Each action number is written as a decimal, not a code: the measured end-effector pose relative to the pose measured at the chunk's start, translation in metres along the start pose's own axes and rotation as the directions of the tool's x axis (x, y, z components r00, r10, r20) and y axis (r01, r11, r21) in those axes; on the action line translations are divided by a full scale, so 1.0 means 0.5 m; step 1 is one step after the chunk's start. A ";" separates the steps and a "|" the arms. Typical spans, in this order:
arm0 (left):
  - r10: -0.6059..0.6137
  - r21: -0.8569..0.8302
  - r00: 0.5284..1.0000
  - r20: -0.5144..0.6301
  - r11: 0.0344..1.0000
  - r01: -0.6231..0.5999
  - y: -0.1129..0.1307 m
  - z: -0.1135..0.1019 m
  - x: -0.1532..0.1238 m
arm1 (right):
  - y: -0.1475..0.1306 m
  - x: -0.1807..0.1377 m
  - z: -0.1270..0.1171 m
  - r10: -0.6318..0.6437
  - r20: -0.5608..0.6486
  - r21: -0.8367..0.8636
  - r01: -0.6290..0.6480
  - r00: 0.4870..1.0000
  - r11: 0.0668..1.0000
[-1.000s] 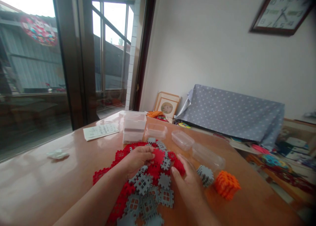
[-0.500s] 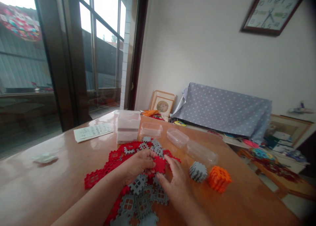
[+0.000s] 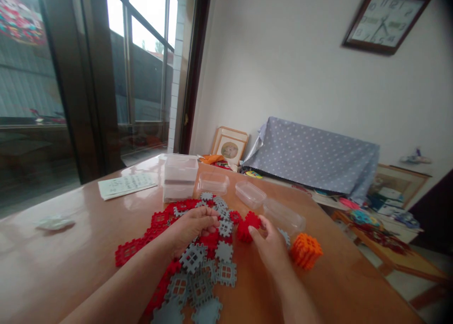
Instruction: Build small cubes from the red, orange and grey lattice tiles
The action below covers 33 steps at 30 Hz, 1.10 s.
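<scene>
Right hand (image 3: 271, 244) grips stacked red tiles (image 3: 247, 227), right of the red-and-grey pile (image 3: 224, 252). Left hand (image 3: 198, 224) curls over the pile; grip cannot be determined. Far-left paper (image 3: 127, 185): writing illegible. Wall clock (image 3: 385, 21): numerals.

One head-worn camera is looking forward and down (quite widely). The table (image 3: 347, 286) is spanning the lower frame, near.

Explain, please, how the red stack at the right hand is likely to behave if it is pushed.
The red stack would probably slide, because the table looks smooth and shiny. Its layers might shift apart, as they seem just piled. Its squarish outline makes rolling unlikely.
</scene>
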<state>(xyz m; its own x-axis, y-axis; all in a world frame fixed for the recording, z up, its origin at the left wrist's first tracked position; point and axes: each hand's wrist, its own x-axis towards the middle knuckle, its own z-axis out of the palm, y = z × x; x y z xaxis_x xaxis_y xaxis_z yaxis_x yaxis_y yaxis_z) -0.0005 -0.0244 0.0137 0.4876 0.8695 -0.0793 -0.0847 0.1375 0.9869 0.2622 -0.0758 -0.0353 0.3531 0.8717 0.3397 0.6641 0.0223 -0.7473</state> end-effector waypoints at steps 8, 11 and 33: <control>0.013 0.026 1.000 0.004 1.000 -0.013 -0.008 -0.005 0.004 | 0.012 -0.004 0.014 -0.057 0.079 -0.095 0.064 0.995 0.993; 0.021 0.039 1.000 0.023 0.999 -0.022 -0.012 -0.003 0.006 | 0.017 -0.005 0.019 -0.066 0.089 -0.102 0.075 0.994 0.992; -0.157 -0.333 0.981 0.114 0.924 0.186 -0.008 0.075 -0.003 | 0.053 -0.010 0.075 0.212 0.019 0.482 -0.195 0.977 0.854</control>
<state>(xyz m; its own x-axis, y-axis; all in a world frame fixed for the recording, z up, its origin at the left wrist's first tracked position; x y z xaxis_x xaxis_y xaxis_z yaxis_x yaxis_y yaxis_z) 0.0316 -0.0439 0.0152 0.5910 0.7772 -0.2163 -0.2765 0.4470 0.8507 0.2533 -0.0613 -0.0783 0.4732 0.8658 0.1628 0.1807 0.0854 -0.9798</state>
